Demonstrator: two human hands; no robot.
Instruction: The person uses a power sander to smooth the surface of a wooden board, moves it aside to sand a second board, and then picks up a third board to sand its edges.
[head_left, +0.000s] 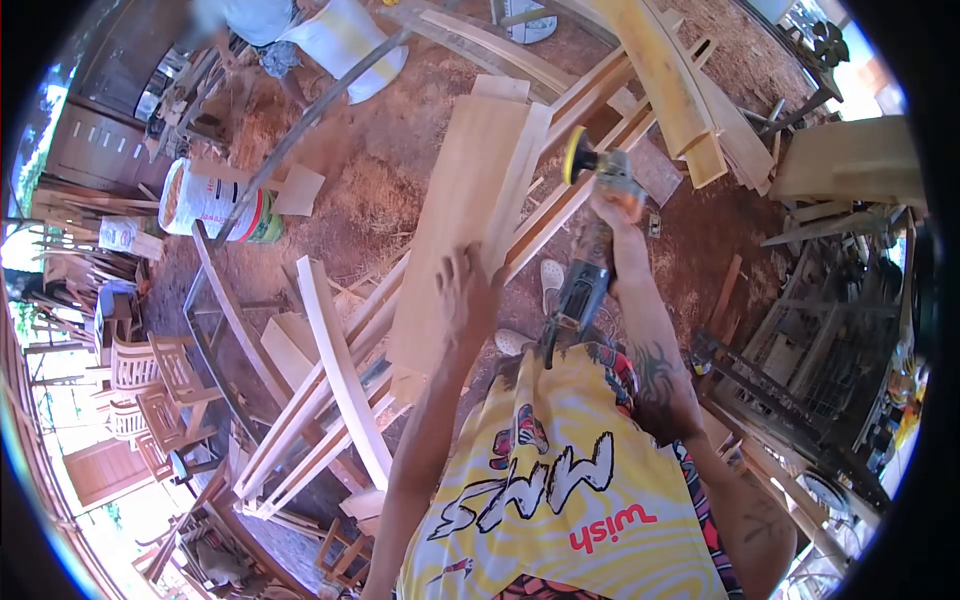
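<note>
My left hand (468, 295) lies on a wide, pale wooden board (465, 170), fingers spread and pressed to its surface. The board rests aslant on long wooden rails (560, 215). To its right, my right hand (622, 225) is wrapped round an angle grinder (585, 290). A yellow-edged round pad (575, 156) is fitted at the grinder's head, held up beside the board and apart from it. The tool's rear end reaches back toward my shirt. My right fingers are partly hidden behind the grinder's body.
Curved timber pieces (655, 80) lie at the upper right, and a curved strip (340, 370) leans over the rails at left. A white bucket (215, 203) stands on the sawdust-covered floor. Wooden chairs (175, 385) are at far left. Another person (260, 25) bends at the top left.
</note>
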